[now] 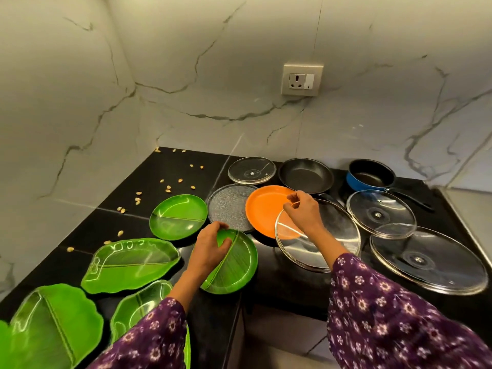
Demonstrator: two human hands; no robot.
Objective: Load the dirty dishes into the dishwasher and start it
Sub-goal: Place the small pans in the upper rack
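Two forearms in purple flowered sleeves reach out from the near edge over the black polished stone bench (149, 187). Left hand (210, 245) lies palm down, fingers curled over the ten o'clock rim of a round green leaf-patterned plate (234, 265), gripping that edge; the plate sits at the bench's front, ribbed with a raised midrib line. Right hand (303, 211) is bent at the wrist, thumb and forefinger pinched together at the twelve o'clock rim of a large steel-rimmed glass lid (319, 235); whether it has lifted the lid I cannot tell. The lid overlaps the four o'clock side of a glossy orange round plate (263, 211).

At nine o'clock of the left hand lie leaf-shaped green trays (130, 265), with another round green divided plate (178, 217) beyond them. A grey speckled round plate (226, 206) sits just beside the orange one at its nine o'clock. At three o'clock of the right hand lie two more glass lids (426, 259), overlapping. Farthest back stand a small glass lid (251, 170), a dark nonstick frying pan (306, 175) and a blue saucepan (370, 175). Pale nut shells (166, 187) are scattered toward the marble wall corner.
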